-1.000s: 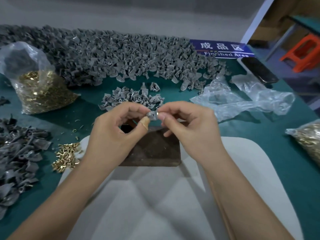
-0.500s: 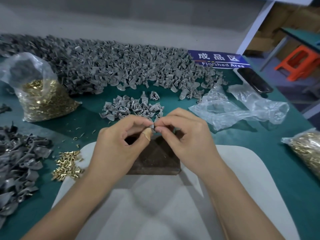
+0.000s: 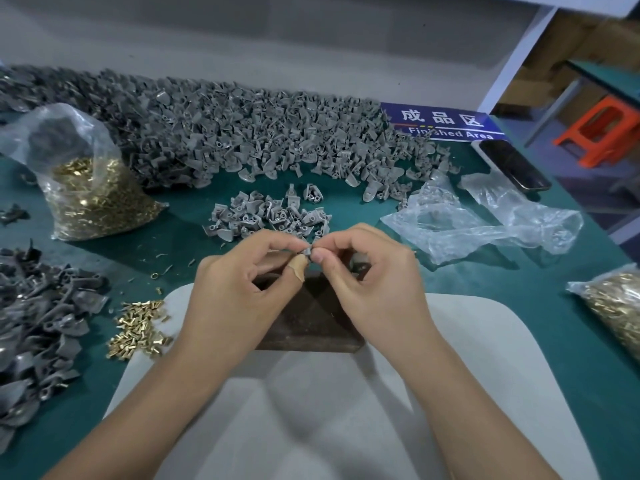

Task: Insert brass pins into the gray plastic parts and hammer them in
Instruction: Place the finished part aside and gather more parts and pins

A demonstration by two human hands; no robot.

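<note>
Here both hands meet above a dark block (image 3: 308, 323) that sits at the far edge of a white pad (image 3: 485, 341) on the green table (image 3: 571, 358). The left hand (image 3: 239, 289) and the right hand (image 3: 374, 275) each pinch one small gray plastic part (image 3: 307, 252) between curled thumb and fingertips, held just over the block; the left thumb wears a tan bandage. Whether a pin is in the part is too small to tell. Loose brass pins (image 3: 138, 329) lie in a little heap just left of the pad. A small cluster of gray parts (image 3: 270, 216) sits just beyond the hands, and behind it a long heap of gray parts (image 3: 225, 133) runs along the back of the table. At its right end a blue sign (image 3: 446, 123) shows three Chinese characters, "成品区", over the English "Finished Area". A clear bag of brass pins (image 3: 90, 195) stands at the left, crumpled empty plastic bags (image 3: 485, 223) lie at the right, and a dark phone (image 3: 512, 164) rests near the sign.
</note>
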